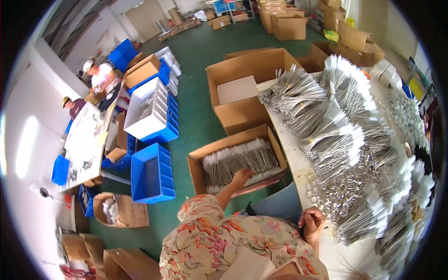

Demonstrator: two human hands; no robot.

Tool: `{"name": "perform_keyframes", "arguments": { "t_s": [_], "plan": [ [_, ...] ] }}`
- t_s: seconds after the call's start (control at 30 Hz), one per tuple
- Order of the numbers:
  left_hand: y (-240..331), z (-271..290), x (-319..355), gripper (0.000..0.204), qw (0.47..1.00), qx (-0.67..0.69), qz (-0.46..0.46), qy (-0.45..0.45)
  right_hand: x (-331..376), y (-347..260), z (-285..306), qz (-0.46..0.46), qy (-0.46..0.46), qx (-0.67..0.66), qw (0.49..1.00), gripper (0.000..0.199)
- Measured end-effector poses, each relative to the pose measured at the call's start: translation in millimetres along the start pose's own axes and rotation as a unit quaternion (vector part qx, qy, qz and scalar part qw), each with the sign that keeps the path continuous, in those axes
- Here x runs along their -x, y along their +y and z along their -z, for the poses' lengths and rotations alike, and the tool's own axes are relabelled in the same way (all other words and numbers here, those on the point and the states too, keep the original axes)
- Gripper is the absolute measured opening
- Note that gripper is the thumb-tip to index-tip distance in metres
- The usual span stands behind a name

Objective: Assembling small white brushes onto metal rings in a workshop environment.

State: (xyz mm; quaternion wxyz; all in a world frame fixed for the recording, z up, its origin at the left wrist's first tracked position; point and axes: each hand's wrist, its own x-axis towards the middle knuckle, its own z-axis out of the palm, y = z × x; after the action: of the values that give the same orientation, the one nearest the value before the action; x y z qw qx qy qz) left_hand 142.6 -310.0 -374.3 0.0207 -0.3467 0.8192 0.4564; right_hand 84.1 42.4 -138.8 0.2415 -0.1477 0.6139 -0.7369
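My left hand [242,177] reaches down into an open cardboard box [196,175] on my left, at the near side of the rows inside. Packed in that box are many thin wire brushes [240,158] with white bristle ends. The fingers of this hand are too small and turned away to show whether they grip any brush. At the near edge of the white table [298,175], my right hand [312,221] is curled closed; what it holds, if anything, is hidden. Beside it on the table lie loose metal rings or wire loops [343,193] and bundles of wire brushes [326,135].
A larger open carton [238,114] stands beyond the brush box. Blue crates [154,172] and a carton with white pieces [123,212] line the left. Two people [102,77] work at another table [88,140]. A blue-grey surface [277,205] lies between me and the table.
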Motion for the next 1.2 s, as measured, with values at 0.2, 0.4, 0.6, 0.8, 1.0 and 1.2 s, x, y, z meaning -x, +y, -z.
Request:
{"name": "perform_keyframes", "arguments": {
  "t_s": [0.2, 0.4, 0.6, 0.8, 1.0, 1.2],
  "plan": [
    [-3, 47, 0, 0.028, 0.942, 0.008, -0.169, 0.29, 51, -33, 48, 0.119, -0.042, -0.146, 0.981, 0.023],
    [307, 107, 20, 0.024, 0.856, 0.283, -0.401, 0.161, 87, -62, 95, 0.116, 0.11, -0.103, 0.982, 0.017],
    [535, 17, -31, 0.028, 0.84, 0.141, -0.517, -0.092, 125, -82, 123, 0.075, 0.253, -0.047, 0.963, 0.01],
    [597, -88, -185, 0.023, 0.772, -0.249, -0.581, -0.07, 145, -109, 143, 0.103, 0.358, 0.016, 0.928, 0.013],
    [579, -104, -217, 0.02, 0.669, -0.467, -0.576, 0.04, 103, -135, 191, 0.023, 0.394, 0.23, 0.89, 0.011],
    [597, -112, -235, 0.014, 0.76, -0.323, -0.563, 0.033, 19, -142, 283, 0.012, 0.38, 0.481, 0.79, 0.011]
  ]
}}
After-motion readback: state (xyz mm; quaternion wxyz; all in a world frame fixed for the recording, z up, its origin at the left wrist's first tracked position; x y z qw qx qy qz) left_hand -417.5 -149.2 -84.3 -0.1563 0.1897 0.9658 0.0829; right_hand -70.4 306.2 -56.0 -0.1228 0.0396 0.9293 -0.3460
